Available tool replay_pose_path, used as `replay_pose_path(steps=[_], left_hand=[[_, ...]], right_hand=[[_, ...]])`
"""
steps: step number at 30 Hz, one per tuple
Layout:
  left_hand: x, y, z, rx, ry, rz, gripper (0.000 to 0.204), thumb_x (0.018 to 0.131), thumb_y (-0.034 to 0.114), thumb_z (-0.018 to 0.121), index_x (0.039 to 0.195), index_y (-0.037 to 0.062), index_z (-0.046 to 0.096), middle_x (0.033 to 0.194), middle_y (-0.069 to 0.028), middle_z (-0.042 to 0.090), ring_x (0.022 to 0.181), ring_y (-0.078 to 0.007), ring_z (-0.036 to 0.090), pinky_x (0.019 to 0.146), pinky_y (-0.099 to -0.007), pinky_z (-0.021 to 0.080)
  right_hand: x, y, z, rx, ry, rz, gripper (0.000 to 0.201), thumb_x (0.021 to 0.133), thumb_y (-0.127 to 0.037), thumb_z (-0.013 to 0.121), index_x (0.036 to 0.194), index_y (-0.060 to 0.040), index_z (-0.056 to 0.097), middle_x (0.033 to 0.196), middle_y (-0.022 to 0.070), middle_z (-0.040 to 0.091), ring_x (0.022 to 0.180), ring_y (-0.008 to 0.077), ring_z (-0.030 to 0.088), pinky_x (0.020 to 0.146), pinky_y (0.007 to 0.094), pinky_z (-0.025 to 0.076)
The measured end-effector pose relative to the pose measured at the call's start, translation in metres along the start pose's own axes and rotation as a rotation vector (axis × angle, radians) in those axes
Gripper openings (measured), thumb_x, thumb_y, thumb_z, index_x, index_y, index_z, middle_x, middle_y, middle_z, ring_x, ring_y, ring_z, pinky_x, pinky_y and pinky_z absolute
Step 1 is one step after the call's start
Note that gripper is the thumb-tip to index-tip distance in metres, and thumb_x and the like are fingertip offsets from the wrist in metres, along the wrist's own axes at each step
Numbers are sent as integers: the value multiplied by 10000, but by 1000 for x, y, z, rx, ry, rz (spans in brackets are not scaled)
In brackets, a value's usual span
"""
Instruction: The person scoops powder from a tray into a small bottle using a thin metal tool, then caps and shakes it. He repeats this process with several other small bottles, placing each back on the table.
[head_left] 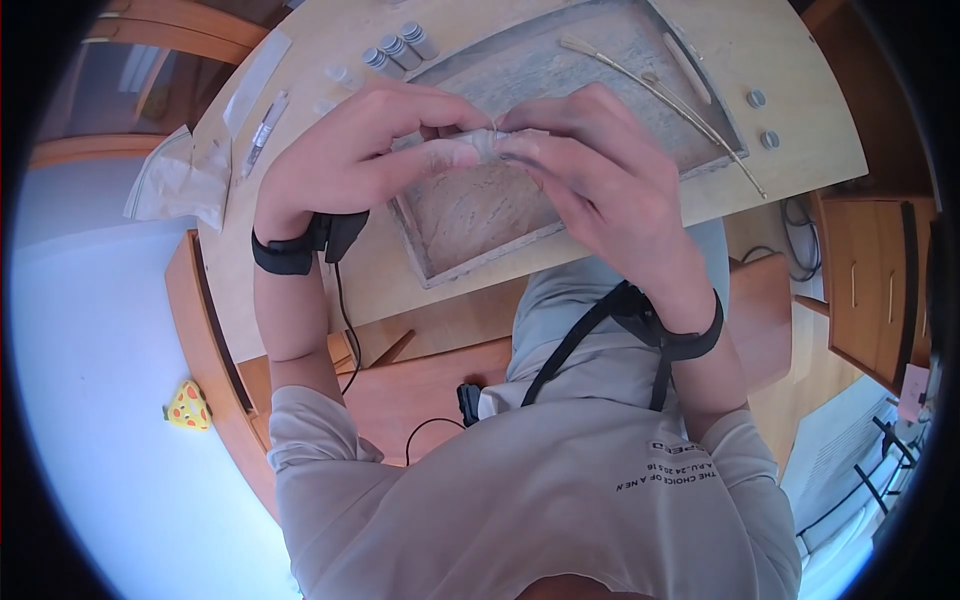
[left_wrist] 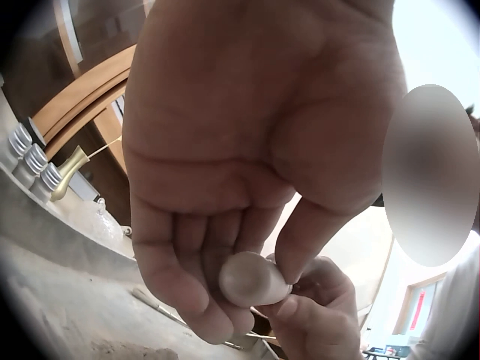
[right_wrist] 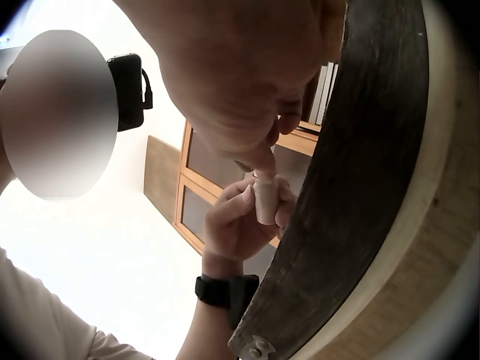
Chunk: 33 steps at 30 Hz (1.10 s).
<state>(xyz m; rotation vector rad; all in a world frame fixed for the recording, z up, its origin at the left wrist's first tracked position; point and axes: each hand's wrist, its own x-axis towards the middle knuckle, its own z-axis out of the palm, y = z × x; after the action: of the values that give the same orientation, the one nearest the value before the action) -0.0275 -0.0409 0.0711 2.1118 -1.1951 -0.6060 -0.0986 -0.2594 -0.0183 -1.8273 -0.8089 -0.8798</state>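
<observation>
Above the near part of a dusty, framed tray, both hands meet around a small pale vial. The left hand grips the vial's body between its thumb and curled fingers, the rounded base showing in the left wrist view. The right hand pinches the vial's other end; its fingertips hide whatever closes the mouth there, so I cannot tell whether a stopper is in it.

The tray lies on a pale wooden table. Slanting across the tray's right side is a thin brass-coloured rod, its near end reaching past the frame. Farther right sit two small silver caps, well apart from the hands. Beyond the left hand, at the tray's far left corner, three silver-lidded vials lie side by side. On the table's left are a white pen and, just beside it, a crumpled plastic bag.
</observation>
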Motion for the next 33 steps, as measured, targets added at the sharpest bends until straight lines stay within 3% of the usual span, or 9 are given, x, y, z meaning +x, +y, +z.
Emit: replay_pose_path(steps=[6,10,12,14,21,24,28,30,33], left_hand=[[-2,-6,-4,-286,-64,-135,239,950,110,629,1132,-38,676,931,-91,699,822,-167,630,749,-294,494],[-3,-8,-2,-172,-21,-73,241,950,107,628,1136,-38,676,928,-87,695,817,-160,624,743,-288,492],[-2,-6,-2,-125,-19,-51,247,950,107,628,1143,-38,676,926,-90,694,816,-160,624,743,-288,493],[0,-1,-4,-101,-47,-70,255,950,108,628,1153,-38,675,927,-93,696,819,-160,628,746,-292,497],[-2,-8,-3,-132,-3,-110,255,970,180,650,1110,-31,682,903,-95,701,796,-170,622,731,-307,497],[-3,-13,-9,16,8,-99,255,928,122,679,1139,-22,677,910,-94,700,786,-178,619,721,-304,496],[-7,-15,-9,263,46,-95,279,893,150,725,1122,-4,684,881,-87,691,767,-195,613,691,-305,486],[-8,-15,-8,293,63,-119,284,879,152,737,1113,1,682,861,-83,681,756,-198,606,675,-304,479],[-10,-11,-8,275,89,-160,277,868,147,742,1097,11,666,824,-80,655,735,-197,595,659,-303,469]], right_hand=[[0,2,-1,-64,-26,-96,356,705,59,766,1051,-17,722,978,106,702,821,261,637,709,331,519],[8,-11,5,40,70,194,328,756,-4,794,1076,-16,722,960,117,698,841,283,657,708,340,529],[8,-13,0,103,-6,346,319,783,-41,804,1090,-18,719,958,123,697,844,289,668,712,348,537],[1,-9,3,75,-82,360,303,799,-44,795,1090,-17,716,968,123,699,835,280,676,717,349,541],[0,4,-1,8,6,128,287,779,1,794,1054,-20,714,978,109,705,825,262,682,734,324,548],[5,-5,-19,-52,51,145,269,766,15,776,1018,-35,697,983,107,675,831,278,667,711,346,553],[-1,-13,-67,-124,77,235,269,829,61,751,1086,18,683,1070,102,676,944,170,657,818,277,532],[-11,-5,-87,-99,230,295,231,817,24,773,1034,-34,717,1031,73,681,885,144,652,776,254,528],[-32,14,-125,-243,351,424,192,865,-20,761,1054,-30,727,1049,51,692,887,121,638,800,248,512]])
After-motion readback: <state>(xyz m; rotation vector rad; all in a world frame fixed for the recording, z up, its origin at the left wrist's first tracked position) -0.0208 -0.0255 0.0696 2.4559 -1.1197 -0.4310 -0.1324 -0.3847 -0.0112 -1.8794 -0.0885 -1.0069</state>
